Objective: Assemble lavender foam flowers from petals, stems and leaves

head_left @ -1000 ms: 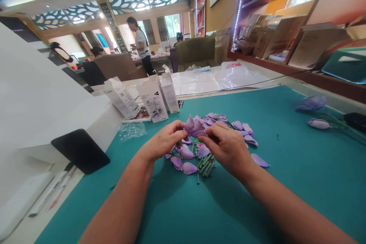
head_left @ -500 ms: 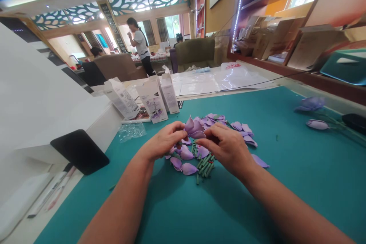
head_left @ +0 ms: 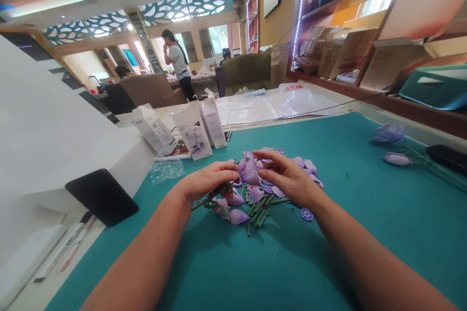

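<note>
A purple artificial flower (head_left: 250, 170) is in my left hand (head_left: 209, 180), which is closed, with fingers and thumb at the base of the bloom. A dark green stem (head_left: 208, 202) pokes out below that hand. My right hand (head_left: 288, 175) is at the flower's right side, thumb and fingers apart around the petals; whether the fingertips touch them I cannot tell. Under both hands lies a pile of loose lilac petals (head_left: 239, 216) and short green stem pieces (head_left: 260, 214). A purple wheel-shaped piece (head_left: 307, 214) rests near my right wrist.
A teal mat (head_left: 226, 272) covers the table. White boxes (head_left: 193, 131) and clear plastic wrap (head_left: 167, 171) are at the back left, a black tablet-like panel (head_left: 102, 198) at the left. Finished-looking purple flowers (head_left: 397, 158) lie at the right. A person (head_left: 178, 63) stands in the background.
My right hand has opened its fingers around the flower, which is now more upright. The green stem shows below my left hand, and the wheel-shaped piece near my right wrist is visible.
</note>
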Available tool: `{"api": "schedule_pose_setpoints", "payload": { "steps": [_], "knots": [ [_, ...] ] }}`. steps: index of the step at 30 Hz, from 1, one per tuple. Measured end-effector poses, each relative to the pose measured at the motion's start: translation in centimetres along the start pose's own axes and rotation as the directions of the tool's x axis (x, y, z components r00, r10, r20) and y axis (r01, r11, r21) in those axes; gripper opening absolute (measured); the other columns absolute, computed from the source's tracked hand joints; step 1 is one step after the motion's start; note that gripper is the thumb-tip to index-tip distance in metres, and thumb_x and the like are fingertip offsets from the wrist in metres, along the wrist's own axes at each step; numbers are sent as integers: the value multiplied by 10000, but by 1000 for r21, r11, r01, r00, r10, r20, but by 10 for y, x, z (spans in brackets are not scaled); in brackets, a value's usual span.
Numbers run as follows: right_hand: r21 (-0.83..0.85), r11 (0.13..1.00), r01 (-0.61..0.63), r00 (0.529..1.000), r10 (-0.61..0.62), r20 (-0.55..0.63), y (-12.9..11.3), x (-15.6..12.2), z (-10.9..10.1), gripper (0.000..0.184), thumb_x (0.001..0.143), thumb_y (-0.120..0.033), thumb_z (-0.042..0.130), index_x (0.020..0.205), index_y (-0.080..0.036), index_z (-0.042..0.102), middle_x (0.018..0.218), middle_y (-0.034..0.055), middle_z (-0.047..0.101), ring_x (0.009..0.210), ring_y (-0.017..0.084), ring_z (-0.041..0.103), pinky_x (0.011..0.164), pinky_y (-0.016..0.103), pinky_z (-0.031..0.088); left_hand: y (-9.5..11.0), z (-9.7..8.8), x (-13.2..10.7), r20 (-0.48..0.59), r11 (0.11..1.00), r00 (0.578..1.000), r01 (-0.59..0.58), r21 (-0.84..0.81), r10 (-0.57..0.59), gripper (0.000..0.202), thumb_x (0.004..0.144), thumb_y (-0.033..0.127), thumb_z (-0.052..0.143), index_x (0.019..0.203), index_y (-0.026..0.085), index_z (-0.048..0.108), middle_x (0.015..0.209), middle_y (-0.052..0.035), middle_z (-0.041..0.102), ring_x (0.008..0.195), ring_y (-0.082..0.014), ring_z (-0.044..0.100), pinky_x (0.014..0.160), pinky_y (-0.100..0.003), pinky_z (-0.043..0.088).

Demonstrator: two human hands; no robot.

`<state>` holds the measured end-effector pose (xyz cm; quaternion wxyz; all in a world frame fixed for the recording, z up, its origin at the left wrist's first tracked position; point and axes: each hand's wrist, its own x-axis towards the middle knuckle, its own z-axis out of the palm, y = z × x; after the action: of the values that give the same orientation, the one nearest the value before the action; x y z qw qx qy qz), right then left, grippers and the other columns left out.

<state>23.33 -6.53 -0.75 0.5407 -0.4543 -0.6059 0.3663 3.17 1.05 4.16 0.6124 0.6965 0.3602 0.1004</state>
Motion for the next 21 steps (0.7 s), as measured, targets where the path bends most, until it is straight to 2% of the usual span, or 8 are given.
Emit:
{"api": "schedule_pose_setpoints", "payload": {
  "steps": [2, 6, 10, 13, 18, 21],
  "knots": [
    [79, 996, -48, 998, 46, 31, 1, 1, 0, 395, 787, -330, 643, 1165, -224, 592, 1117, 79, 626, 829, 160, 615, 719, 336, 533, 1, 0, 0, 7, 999, 1000, 5, 52, -6, 297, 765, 407, 626, 963, 187, 640, 846, -1, 566, 641, -127, 590, 618, -276, 486],
    [193, 973, -130, 991, 125, 36, 5, 3, 4, 387, 749, -346, 686, 1103, -211, 611, 1073, 62, 638, 837, 155, 628, 758, 332, 524, 5, 1, -2, 25, 987, 1000, -20, 160, 16, 300, 787, 438, 588, 941, 185, 635, 923, -22, 595, 678, -141, 602, 635, -283, 475],
    [239, 956, -170, 985, 173, 9, 9, 5, 9, 391, 718, -373, 718, 1055, -200, 619, 1056, 54, 636, 816, 153, 630, 712, 309, 517, 12, 0, -8, -29, 937, 996, -74, 340, 89, 354, 816, 440, 545, 1076, 213, 626, 1050, -46, 629, 884, -198, 597, 742, -291, 462],
    [265, 944, -198, 979, 205, 1, 10, 5, 13, 384, 708, -400, 726, 1011, -188, 621, 989, 42, 642, 781, 148, 629, 658, 287, 505, 15, -1, -13, -92, 885, 986, -80, 459, 137, 360, 830, 445, 518, 1085, 223, 642, 1115, -45, 638, 1011, -228, 568, 840, -287, 431],
    [286, 921, -264, 960, 279, -9, 10, 4, 19, 404, 689, -433, 737, 973, -171, 617, 896, 28, 641, 740, 148, 631, 636, 287, 493, 11, -2, -14, -124, 842, 972, -104, 530, 198, 343, 844, 436, 478, 1044, 232, 669, 1161, -43, 646, 1073, -241, 562, 912, -284, 399],
    [294, 911, -289, 952, 306, -14, 10, 3, 22, 409, 668, -444, 749, 945, -171, 623, 881, 26, 654, 730, 149, 634, 640, 292, 494, 8, -3, -12, -140, 822, 972, -78, 564, 189, 318, 822, 409, 503, 1022, 234, 678, 1143, -42, 660, 1055, -249, 572, 888, -283, 404]
  ]
}}
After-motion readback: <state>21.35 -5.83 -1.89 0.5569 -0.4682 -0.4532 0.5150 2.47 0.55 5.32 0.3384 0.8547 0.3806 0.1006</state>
